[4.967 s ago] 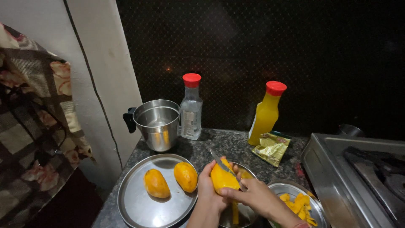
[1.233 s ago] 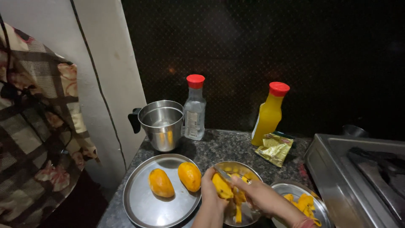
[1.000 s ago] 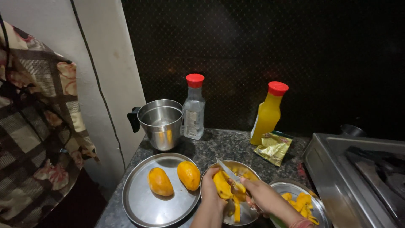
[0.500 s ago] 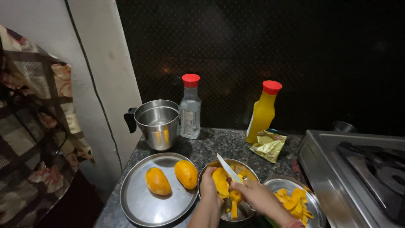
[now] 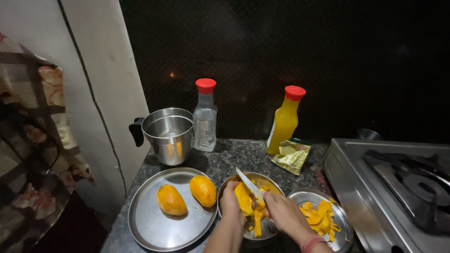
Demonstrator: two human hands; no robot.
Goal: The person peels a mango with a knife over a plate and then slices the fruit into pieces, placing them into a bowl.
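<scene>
My left hand (image 5: 229, 202) holds a peeled orange mango (image 5: 244, 198) over a small steel bowl (image 5: 273, 185). My right hand (image 5: 281, 212) grips a knife (image 5: 248, 183) whose blade lies across the mango, tip pointing up and left. A cut strip of mango hangs down between my hands into the bowl. Two whole peeled mangoes (image 5: 171, 200) (image 5: 203, 190) lie on a round steel plate (image 5: 150, 225) to the left. A smaller steel plate (image 5: 338, 214) on the right holds several mango peels (image 5: 320, 217).
A steel pot with a black handle (image 5: 168, 135), a clear bottle with a red cap (image 5: 205, 115), a yellow bottle with a red cap (image 5: 285, 120) and a gold foil packet (image 5: 291, 156) stand at the back of the dark stone counter. A steel gas stove (image 5: 393, 185) fills the right side.
The mango in my left hand has been cut down to a smaller piece, and slices have dropped into the bowl. The knife has kept slicing downward through it.
</scene>
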